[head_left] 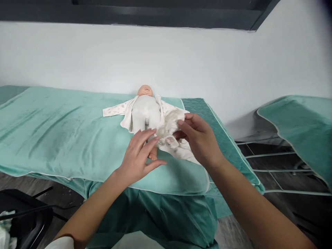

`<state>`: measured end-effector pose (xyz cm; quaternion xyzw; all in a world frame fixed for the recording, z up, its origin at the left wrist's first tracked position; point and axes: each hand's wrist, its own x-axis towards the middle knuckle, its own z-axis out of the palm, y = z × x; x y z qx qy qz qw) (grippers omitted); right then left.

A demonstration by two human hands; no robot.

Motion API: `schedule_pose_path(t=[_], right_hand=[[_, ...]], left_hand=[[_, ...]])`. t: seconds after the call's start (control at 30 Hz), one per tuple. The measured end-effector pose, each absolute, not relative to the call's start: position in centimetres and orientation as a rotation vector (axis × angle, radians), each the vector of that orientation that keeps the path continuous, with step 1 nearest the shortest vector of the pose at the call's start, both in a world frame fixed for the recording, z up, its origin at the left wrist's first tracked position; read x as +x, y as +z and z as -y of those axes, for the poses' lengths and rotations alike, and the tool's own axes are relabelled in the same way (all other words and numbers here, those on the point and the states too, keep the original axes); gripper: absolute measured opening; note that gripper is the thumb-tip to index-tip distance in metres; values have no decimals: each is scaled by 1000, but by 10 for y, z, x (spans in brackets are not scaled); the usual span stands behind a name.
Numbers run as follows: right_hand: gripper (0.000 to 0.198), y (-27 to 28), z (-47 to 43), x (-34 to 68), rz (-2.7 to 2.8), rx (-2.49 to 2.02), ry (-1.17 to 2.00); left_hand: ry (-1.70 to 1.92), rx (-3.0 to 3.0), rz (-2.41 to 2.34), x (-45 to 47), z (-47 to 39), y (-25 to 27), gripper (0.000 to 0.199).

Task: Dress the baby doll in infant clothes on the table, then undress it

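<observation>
A baby doll (146,108) lies on its back on a green-covered bed, its body soft and white. A white patterned baby jacket (116,110) is spread open on it, sleeves stretched out to both sides. My right hand (199,136) pinches a bunched white baby garment (172,126) above the doll's leg on the right; its exact kind is hidden by the folds. My left hand (137,155) is open, fingers spread, beside the bunched garment and over the doll's legs. One doll foot (153,153) shows behind its fingers. More patterned white cloth (183,151) lies below my right hand.
The green bed cover (64,131) has a pale edge and hangs down in front. A white wall (103,55) stands behind, with a dark ledge (155,15) above. At right are metal rails (275,170) and another green cover (303,121); a black chair (26,214) stands lower left.
</observation>
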<state>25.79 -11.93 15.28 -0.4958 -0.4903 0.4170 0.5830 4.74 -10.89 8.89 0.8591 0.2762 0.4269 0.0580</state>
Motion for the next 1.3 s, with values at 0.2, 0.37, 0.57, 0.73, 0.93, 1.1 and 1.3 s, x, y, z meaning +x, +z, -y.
schedule_pose_path(t=[0.2, 0.37, 0.57, 0.73, 0.93, 1.1, 1.3], right_hand=[[20, 199, 85, 235, 1293, -1022, 816], [15, 238, 75, 246, 1632, -1059, 676], [27, 266, 76, 256, 2112, -1110, 458], [29, 269, 72, 256, 2019, -933, 350], [36, 264, 67, 221, 1825, -855, 557], [47, 250, 52, 201, 1621, -868, 598], [48, 222, 57, 223, 1680, -817, 1020]], left_hand=[[1395, 2527, -928, 49, 75, 154, 14], [1623, 2000, -866, 35, 53, 190, 21], [1710, 1788, -580, 22, 28, 219, 31], [1602, 1718, -617, 3, 25, 232, 31], [1408, 1850, -533, 19, 46, 238, 42], [1318, 1904, -704, 38, 55, 234, 33], [1497, 1618, -748, 33, 42, 219, 21]])
